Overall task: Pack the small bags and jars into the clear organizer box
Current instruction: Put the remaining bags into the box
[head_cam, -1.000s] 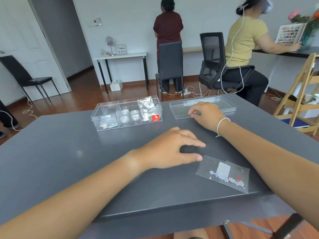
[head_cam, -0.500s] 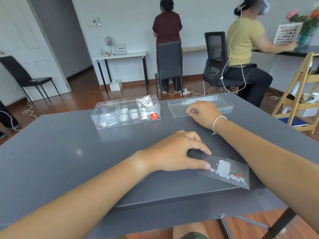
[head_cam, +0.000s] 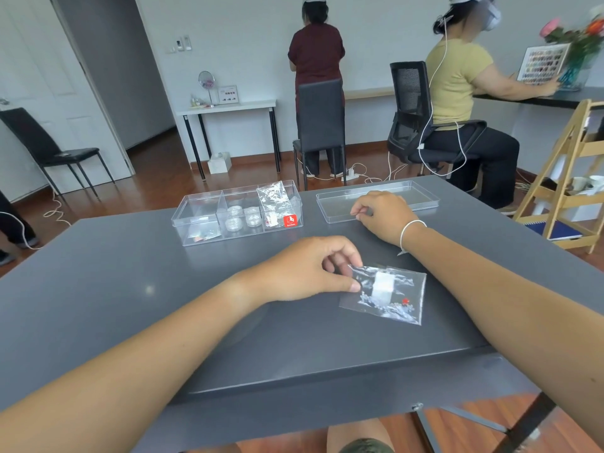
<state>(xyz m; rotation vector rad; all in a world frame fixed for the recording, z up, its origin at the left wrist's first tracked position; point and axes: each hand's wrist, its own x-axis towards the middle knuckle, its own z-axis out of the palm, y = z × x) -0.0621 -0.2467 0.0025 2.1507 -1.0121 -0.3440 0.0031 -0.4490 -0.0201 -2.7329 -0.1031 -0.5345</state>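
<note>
The left hand (head_cam: 304, 269) is pinching the near small bag (head_cam: 385, 294) by its left edge, probably for lifting; the right hand (head_cam: 384, 215) is resting loosely curled, apparently empty, beside the far lid (head_cam: 421, 194); the organizer box (head_cam: 192, 230) is waiting far left.

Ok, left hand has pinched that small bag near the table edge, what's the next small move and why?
Probably lift the small bag clear and carry it toward the organizer box. The left hand pinches its corner, the box is open, and its left compartment looks least filled. The right hand rests by the lid, out of the way.
</note>
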